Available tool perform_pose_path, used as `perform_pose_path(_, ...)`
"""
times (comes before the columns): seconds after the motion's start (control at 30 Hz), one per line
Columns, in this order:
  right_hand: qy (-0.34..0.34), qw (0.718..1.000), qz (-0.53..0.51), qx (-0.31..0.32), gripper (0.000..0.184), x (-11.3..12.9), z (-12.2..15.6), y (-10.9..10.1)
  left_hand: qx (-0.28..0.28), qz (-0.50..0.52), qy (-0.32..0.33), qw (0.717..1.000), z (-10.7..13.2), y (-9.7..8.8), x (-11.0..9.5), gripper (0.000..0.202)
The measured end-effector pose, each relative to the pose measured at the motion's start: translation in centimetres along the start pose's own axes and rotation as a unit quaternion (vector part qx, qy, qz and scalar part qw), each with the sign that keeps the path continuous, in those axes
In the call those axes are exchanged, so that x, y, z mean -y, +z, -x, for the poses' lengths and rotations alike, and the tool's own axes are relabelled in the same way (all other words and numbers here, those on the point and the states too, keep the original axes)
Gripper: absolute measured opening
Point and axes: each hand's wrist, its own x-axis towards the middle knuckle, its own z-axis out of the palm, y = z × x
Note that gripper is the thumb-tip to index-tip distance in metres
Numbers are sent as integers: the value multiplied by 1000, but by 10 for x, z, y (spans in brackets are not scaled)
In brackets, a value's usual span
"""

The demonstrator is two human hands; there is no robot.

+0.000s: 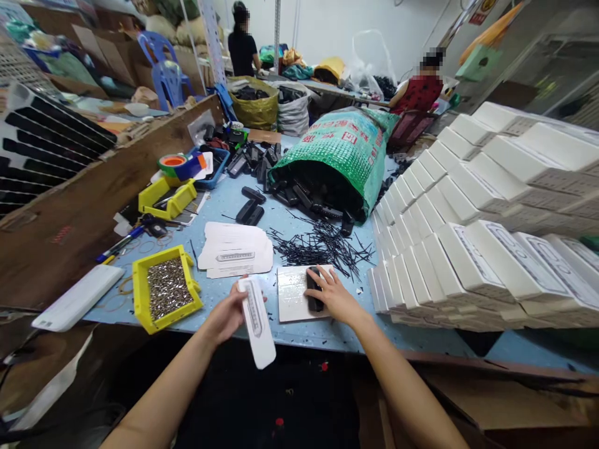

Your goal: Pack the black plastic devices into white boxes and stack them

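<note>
My left hand [229,315] grips a long white printed card [259,330] with rounded corners, its thumb on the face. The card is tilted in front of the table edge, and a grey picture of a long device shows on it. My right hand [333,293] has its fingers over a black oblong plastic device [315,300], which lies on a white square board [292,299]. Part of the device is hidden under the fingers. Behind the left hand lies a stack of similar white cards [236,243]. Black cable ties [318,246] are heaped just beyond the board.
White boxes [444,262] are stacked high at the right. A green woven sack [341,143] spills black devices [299,193]. To the left are a yellow bin of small metal parts [171,290], another yellow bin [167,198] and tape rolls [173,163]. Two people are farther back.
</note>
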Motion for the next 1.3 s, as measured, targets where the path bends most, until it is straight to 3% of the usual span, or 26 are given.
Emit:
perform_pose_path(0.07,22,990,-125,-68,34,6,1,-3,-61,118,13,991,-4,-1,-2,41)
perform_pose_path(0.1,43,964,-224,-136,36,17,-1,-2,-96,155,24,983,-6,1,-2,32)
perform_pose_path(0.13,61,919,-327,-211,41,31,-5,2,-128,180,29,975,-6,5,-1,27)
perform_pose_path(0.2,72,803,-482,-344,49,63,-18,12,-160,203,21,966,-3,17,5,26)
perform_pose_path(0.23,65,760,-516,-391,50,77,-26,17,-160,207,10,965,-1,24,10,26)
perform_pose_path(0.27,59,739,-520,-425,51,88,-33,23,-153,208,-5,966,2,30,15,26)
perform_pose_path(0.3,54,739,-503,-445,51,96,-39,28,-141,203,-21,969,6,35,21,26)
perform_pose_path(0.4,31,784,-410,-465,58,107,-45,39,-88,114,-27,989,18,33,36,35)
perform_pose_path(0.47,20,792,-374,-483,68,109,-42,43,-117,-54,84,988,22,18,41,53)
perform_pose_path(0.5,19,786,-371,-495,71,110,-40,44,-140,-162,169,962,24,8,41,67)
perform_pose_path(0.57,-13,796,-386,-466,62,109,-44,44,-149,-367,310,864,23,-10,38,82)
perform_pose_path(0.6,-49,820,-392,-414,53,105,-51,43,-126,-447,334,820,22,-16,36,80)
perform_pose_path(0.67,-91,882,-362,-289,34,87,-75,39,-77,-545,316,773,20,-24,30,68)
perform_pose_path(0.7,-68,913,-320,-242,27,72,-91,36,-74,-567,305,762,18,-25,27,64)
perform_pose_path(0.77,84,947,-213,-225,20,35,-125,30,-100,-579,314,746,16,-25,22,64)
perform_pose_path(0.8,169,948,-152,-223,16,15,-140,27,-115,-576,330,739,15,-25,20,65)
perform_pose_path(0.87,239,943,-103,-209,10,-21,-160,25,-122,-571,345,735,14,-23,17,62)
perform_pose_path(1.0,224,951,-105,-186,14,-53,-164,33,-85,-562,324,756,7,-18,16,54)
perform_pose_path(1.17,196,948,-145,-204,10,-59,-157,39,-31,-563,326,759,-7,-10,20,59)
perform_pose_path(1.3,196,919,-216,-263,4,-58,-151,29,-30,-568,325,755,-15,-8,19,72)
